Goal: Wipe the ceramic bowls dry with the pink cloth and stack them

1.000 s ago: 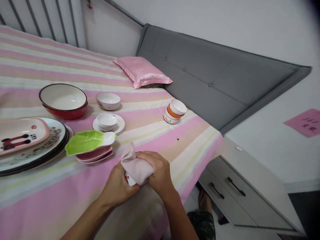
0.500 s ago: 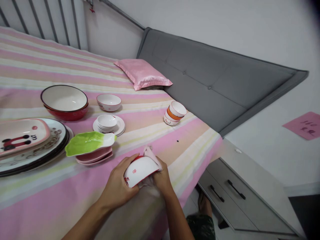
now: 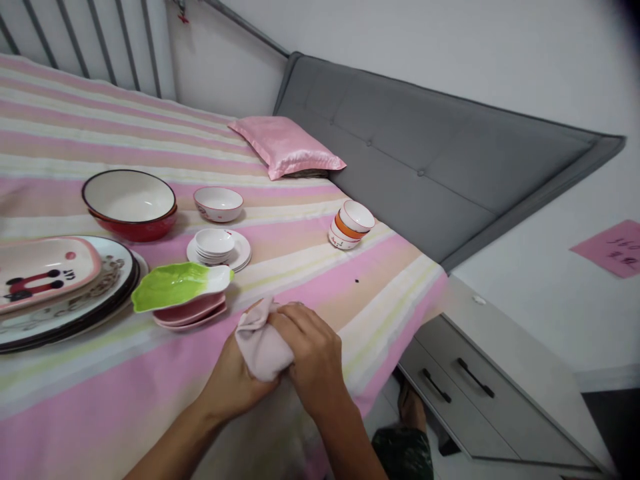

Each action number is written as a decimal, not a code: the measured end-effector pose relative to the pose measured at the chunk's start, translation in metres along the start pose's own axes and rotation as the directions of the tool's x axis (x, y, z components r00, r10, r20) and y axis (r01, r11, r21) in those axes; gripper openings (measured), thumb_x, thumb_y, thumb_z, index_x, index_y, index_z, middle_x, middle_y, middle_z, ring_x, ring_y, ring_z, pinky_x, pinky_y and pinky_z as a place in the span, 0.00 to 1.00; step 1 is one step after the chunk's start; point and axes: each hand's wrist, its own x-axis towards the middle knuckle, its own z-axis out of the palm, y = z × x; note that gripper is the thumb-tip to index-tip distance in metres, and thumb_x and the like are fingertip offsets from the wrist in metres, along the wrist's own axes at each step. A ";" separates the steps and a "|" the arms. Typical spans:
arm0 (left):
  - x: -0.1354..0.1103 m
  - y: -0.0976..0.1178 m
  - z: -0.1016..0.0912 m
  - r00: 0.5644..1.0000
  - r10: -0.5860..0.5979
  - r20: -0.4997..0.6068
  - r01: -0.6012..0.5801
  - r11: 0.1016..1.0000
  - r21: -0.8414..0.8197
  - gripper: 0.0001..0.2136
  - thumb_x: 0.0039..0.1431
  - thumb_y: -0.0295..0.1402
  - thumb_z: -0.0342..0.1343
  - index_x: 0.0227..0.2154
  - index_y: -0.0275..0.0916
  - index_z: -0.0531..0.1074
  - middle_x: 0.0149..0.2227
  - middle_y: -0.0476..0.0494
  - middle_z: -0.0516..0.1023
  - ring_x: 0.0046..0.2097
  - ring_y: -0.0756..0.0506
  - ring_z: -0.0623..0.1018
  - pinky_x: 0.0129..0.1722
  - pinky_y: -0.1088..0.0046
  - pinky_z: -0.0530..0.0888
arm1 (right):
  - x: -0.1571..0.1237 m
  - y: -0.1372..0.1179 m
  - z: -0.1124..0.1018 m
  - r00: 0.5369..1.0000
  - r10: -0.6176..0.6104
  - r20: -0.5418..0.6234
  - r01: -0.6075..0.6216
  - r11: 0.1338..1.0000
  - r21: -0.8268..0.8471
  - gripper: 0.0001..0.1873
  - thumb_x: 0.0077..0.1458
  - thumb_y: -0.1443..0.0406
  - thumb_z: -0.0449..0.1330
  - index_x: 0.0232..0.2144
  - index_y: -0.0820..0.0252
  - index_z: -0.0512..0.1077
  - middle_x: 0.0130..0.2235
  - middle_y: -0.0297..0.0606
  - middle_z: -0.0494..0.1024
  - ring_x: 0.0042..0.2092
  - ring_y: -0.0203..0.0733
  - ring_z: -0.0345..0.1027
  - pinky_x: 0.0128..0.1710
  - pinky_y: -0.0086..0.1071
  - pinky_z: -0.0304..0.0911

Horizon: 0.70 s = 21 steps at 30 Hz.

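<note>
A pale pink cloth point(image 3: 264, 345) is draped between my hands and covers the small white bowl seen a moment earlier. My left hand point(image 3: 230, 381) is closed round the bowl's side under the cloth. Pressing the cloth against the bowl from the right, my right hand point(image 3: 316, 357) has its fingers curled over the cloth. Close by to the left, a green leaf-shaped dish point(image 3: 175, 285) rests on pink dishes point(image 3: 193, 320). The bowl itself is hidden now.
On the striped bedsheet point(image 3: 295, 273) stand large bowls point(image 3: 133, 227), a white bowl point(image 3: 219, 205), small dishes on plates point(image 3: 215, 243), stacked platters point(image 3: 123, 267) and a bowl stack point(image 3: 350, 227). Behind are a pink pillow point(image 3: 293, 147) and grey headboard point(image 3: 390, 133). A drawer cabinet point(image 3: 500, 400) is at right.
My right hand has moved the cloth up and left over the bowl's outside, from its right edge. The bowl's white wall no longer shows. My left hand keeps its place.
</note>
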 end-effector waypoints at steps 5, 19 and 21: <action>0.000 -0.002 -0.001 0.999 -0.033 -0.004 0.033 0.999 -0.006 0.24 0.45 0.28 0.59 0.48 0.39 0.64 0.47 0.40 0.73 0.48 0.39 0.74 0.48 0.61 0.73 | 0.001 0.010 0.002 0.990 0.113 0.086 -0.126 0.976 0.175 0.17 0.56 0.71 0.53 0.44 0.56 0.76 0.44 0.37 0.79 0.48 0.43 0.70 0.49 0.32 0.62; -0.004 -0.013 -0.004 0.996 -0.089 -0.028 0.092 0.981 0.171 0.38 0.44 0.28 0.59 0.60 0.43 0.51 0.51 0.38 0.68 0.50 0.39 0.73 0.49 0.57 0.72 | -0.023 0.056 0.030 0.849 0.461 0.258 -0.505 0.567 0.651 0.21 0.45 0.71 0.53 0.43 0.62 0.76 0.40 0.37 0.81 0.41 0.43 0.74 0.41 0.31 0.67; -0.005 -0.014 -0.004 0.996 -0.084 -0.022 0.087 0.980 0.181 0.38 0.45 0.28 0.60 0.60 0.43 0.51 0.52 0.37 0.68 0.51 0.39 0.72 0.50 0.56 0.71 | -0.027 0.057 0.034 0.844 0.472 0.256 -0.509 0.550 0.662 0.20 0.46 0.70 0.54 0.42 0.62 0.76 0.41 0.37 0.81 0.41 0.44 0.74 0.42 0.33 0.67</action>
